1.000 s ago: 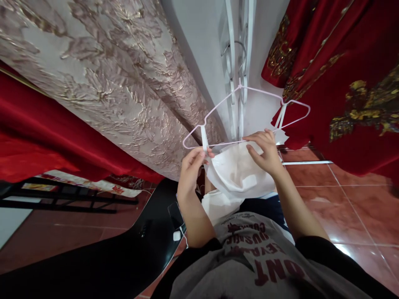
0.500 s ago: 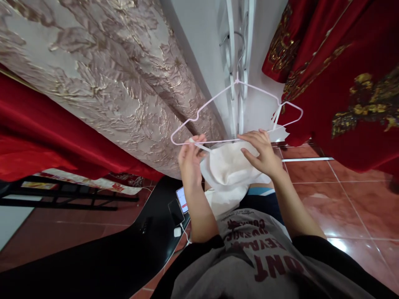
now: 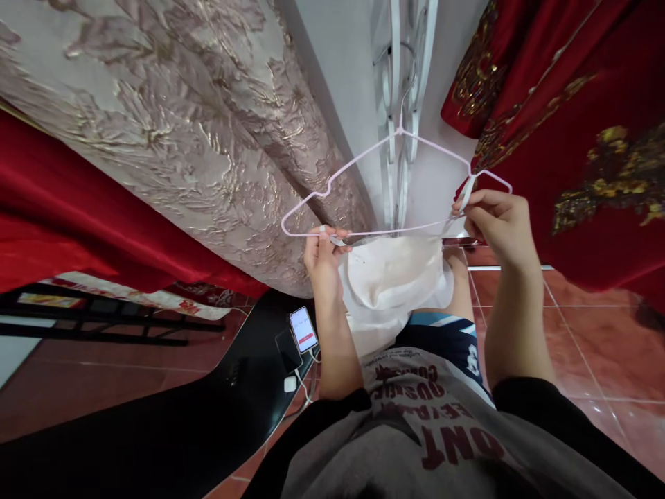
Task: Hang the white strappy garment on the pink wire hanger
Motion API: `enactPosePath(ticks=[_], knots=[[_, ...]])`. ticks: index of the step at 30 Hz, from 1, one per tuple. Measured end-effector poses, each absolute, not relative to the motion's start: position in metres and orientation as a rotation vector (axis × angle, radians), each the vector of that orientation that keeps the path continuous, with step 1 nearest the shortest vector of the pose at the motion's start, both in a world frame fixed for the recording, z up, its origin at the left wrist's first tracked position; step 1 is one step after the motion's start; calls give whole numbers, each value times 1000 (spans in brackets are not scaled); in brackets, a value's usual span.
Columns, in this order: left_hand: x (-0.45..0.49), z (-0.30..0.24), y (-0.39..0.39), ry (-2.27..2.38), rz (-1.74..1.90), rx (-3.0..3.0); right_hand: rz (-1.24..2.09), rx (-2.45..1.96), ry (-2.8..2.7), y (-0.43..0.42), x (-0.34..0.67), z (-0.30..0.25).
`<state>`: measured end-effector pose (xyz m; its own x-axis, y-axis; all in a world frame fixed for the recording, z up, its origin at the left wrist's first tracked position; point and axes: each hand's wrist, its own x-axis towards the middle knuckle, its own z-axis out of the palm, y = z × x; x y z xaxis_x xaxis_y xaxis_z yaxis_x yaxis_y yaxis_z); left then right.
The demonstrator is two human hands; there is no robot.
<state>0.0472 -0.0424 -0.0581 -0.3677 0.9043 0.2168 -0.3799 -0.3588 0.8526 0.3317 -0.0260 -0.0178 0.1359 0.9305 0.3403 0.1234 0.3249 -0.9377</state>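
A pale pink clothes hanger hangs by its metal hook from a white rack. A white garment with narrow straps lies below its bottom bar, partly over my lap. My left hand is closed at the left end of the bar, pinching the left strap. On the other side, the right strap runs up to the hanger's right notch. My right hand pinches that strap between thumb and fingers, just under the notch.
White rack rails rise against the wall. A pink brocade cloth hangs left, and red embroidered cloth right. On the black bench lie a lit phone, a dark phone and a white charger.
My right hand has moved right, from over the garment to the right strap, and closed on it. My left hand stays at the left strap, its fingers now closed tighter.
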Motion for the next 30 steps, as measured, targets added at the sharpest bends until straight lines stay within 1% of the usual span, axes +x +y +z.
enactPosePath(ticks=[3, 5, 10, 14, 17, 22, 25, 27, 30], knots=[[47, -59, -42, 866, 1863, 873, 631, -983, -1280, -17, 328, -9], [46, -59, -42, 854, 1865, 866, 508, -916, -1195, -6, 333, -13], [42, -57, -41, 854, 1864, 861, 298, -810, -1014, 16, 371, -53], [44, -59, -40, 840, 1825, 870, -19, -851, -905, -6, 372, -77], [51, -64, -39, 838, 1782, 844, -178, -922, -990, -32, 345, -75], [55, -67, -43, 880, 1798, 853, 95, -996, -1603, -39, 309, -58], [45, -67, -46, 964, 1821, 900, 161, -1013, -1728, -34, 302, -55], [34, -71, -46, 1081, 1940, 936, 162, -1007, -1715, -33, 300, -55], [15, -81, -44, 1337, 2268, 995, 158, -1008, -1695, -34, 299, -56]])
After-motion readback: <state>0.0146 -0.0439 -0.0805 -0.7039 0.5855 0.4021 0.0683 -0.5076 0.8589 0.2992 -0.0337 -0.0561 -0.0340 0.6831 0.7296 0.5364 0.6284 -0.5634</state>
